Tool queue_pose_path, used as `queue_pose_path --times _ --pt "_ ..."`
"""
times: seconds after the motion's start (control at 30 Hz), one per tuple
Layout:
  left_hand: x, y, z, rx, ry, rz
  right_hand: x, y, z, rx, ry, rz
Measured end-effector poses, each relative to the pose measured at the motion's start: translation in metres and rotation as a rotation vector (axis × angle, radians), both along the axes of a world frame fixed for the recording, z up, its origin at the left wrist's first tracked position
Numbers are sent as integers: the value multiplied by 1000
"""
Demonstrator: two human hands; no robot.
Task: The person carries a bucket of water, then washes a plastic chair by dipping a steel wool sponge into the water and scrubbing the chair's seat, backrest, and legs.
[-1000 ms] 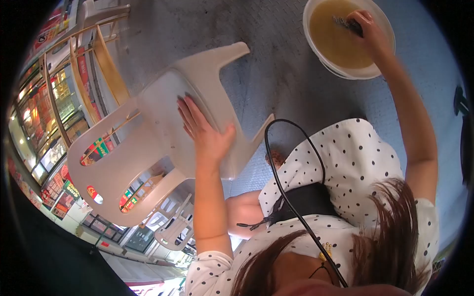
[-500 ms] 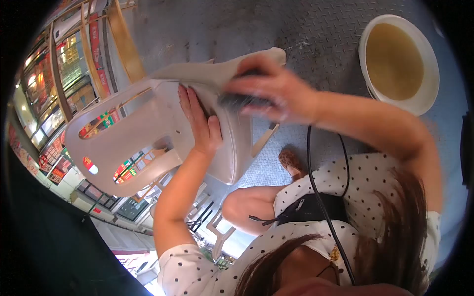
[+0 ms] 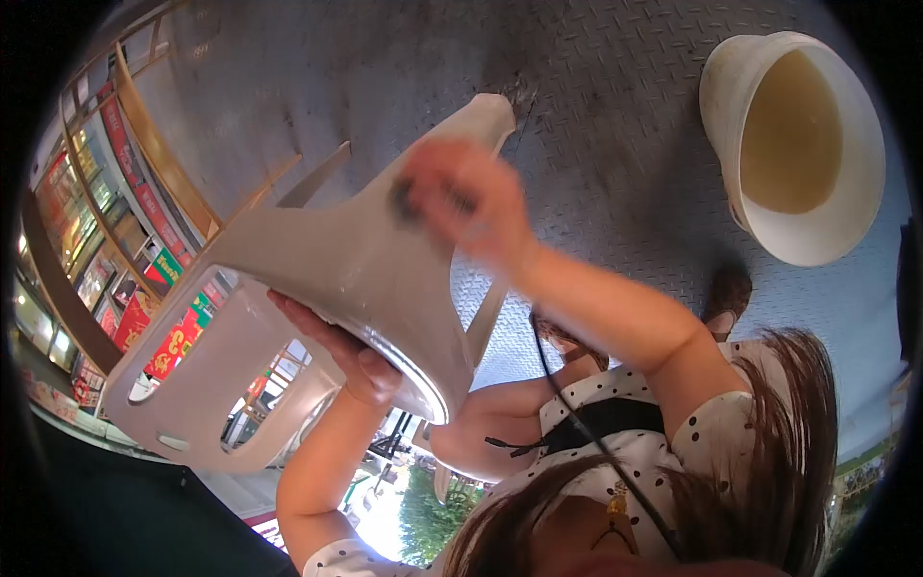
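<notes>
A beige plastic chair (image 3: 336, 250) is tipped, with its seat edge toward me and its slotted backrest at the lower left. My left hand (image 3: 341, 356) lies flat against the seat, fingers stretched out. Blurred by motion, my right hand (image 3: 471, 207) holds a dark scrubbing brush (image 3: 406, 199) against the side of the chair near one leg. A white bucket (image 3: 726, 106) of cloudy yellowish liquid (image 3: 793, 135) stands on the floor at the upper right.
Patterned metal flooring (image 3: 615, 115) lies under the chair and bucket. Wooden frames (image 3: 159, 144) and bright shop signs are at the left. A black cable (image 3: 577, 418) hangs in front of my body, and my shoe (image 3: 728, 293) is near the bucket.
My right hand has gone from the bucket to the chair with the brush, then further along toward a leg. The chair has tilted, showing more of its side, with my left hand staying on the seat.
</notes>
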State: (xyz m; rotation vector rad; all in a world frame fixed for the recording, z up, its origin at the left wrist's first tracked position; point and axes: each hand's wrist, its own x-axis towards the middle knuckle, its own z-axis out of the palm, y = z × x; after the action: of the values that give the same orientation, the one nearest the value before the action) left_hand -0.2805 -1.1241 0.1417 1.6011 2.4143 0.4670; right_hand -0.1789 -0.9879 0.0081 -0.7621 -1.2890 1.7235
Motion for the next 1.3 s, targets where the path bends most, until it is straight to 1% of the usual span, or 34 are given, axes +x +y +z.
queue_pose_path --times 0.03,0.1,0.13,0.2,0.23,0.27,0.3,0.33,0.4,0.43,0.47,0.53,0.57,0.63,0.7,0.73,0.77,0.8,0.83,0.87,0.93,0.97,1.03,1.07,1.1,1.13,1.17,1.2,1.27,1.3 --pt "2 -2 4 -20 -51 62 2 6 39 93 112 16" --pt "7 -7 12 -54 -148 191 0 12 55 101 153 35" --pt "4 -5 12 -57 -118 109 -1 13 36 -77 66 60" --pt "6 0 9 17 -170 106 -12 22 -29 -421 -99 121" --pt "7 2 8 54 -196 103 -13 27 -42 -431 -157 139" --pt "4 2 11 -25 -76 40 -15 32 -54 -443 -216 156" --pt "2 2 8 -37 -36 30 -19 36 -62 -447 -272 168" --pt "0 1 4 -48 5 21 -19 26 -33 -236 -151 205" --pt "4 -10 2 -10 -51 88 -14 42 34 -45 -46 389" --pt "7 -11 4 -10 -63 108 -11 46 55 33 10 488" --pt "7 -8 3 -27 -40 95 -21 45 34 -10 -24 525" --pt "5 -3 6 -67 33 22 -30 55 -32 -381 -145 673" --pt "5 -8 4 -55 14 42 -31 59 -51 -556 -214 737" --pt "5 -17 -1 -25 -48 94 -34 46 -35 -299 -15 661" --pt "7 -19 -5 33 -154 162 -25 45 17 -63 65 620" --pt "9 -18 1 21 -138 147 -20 45 43 51 103 588" --pt "11 -17 7 10 -123 131 -13 50 47 52 128 580" --pt "10 -9 7 -20 -24 56 -9 52 26 -104 3 600" --pt "7 -2 3 -28 74 -35 -11 58 -16 -235 -130 602" --pt "9 -2 1 13 -6 -6 -13 64 -44 -353 -269 593" --pt "7 -9 -2 -2 -19 -5 -21 63 -41 -445 -304 619" --pt "6 -13 -3 0 -22 -3 -25 51 -27 -192 -276 607" --pt "4 -21 -3 6 -30 -1 -21 57 43 112 -75 618" --pt "2 -12 -4 31 -23 -16 -21 53 46 67 -48 557" --pt "4 -6 -3 63 -14 -28 -19 47 34 5 -73 496" --pt "7 -7 0 29 22 4 -20 41 2 -31 -97 428" --pt "5 -7 -1 28 40 -18 -21 38 -35 -54 -125 351" --pt "3 -9 -2 28 59 -36 -19 52 -49 -108 -240 303" --pt "6 -12 -1 6 28 9 -22 47 -56 -244 -265 488" --pt "7 -13 0 -4 12 31 -24 49 -38 -324 -275 584"
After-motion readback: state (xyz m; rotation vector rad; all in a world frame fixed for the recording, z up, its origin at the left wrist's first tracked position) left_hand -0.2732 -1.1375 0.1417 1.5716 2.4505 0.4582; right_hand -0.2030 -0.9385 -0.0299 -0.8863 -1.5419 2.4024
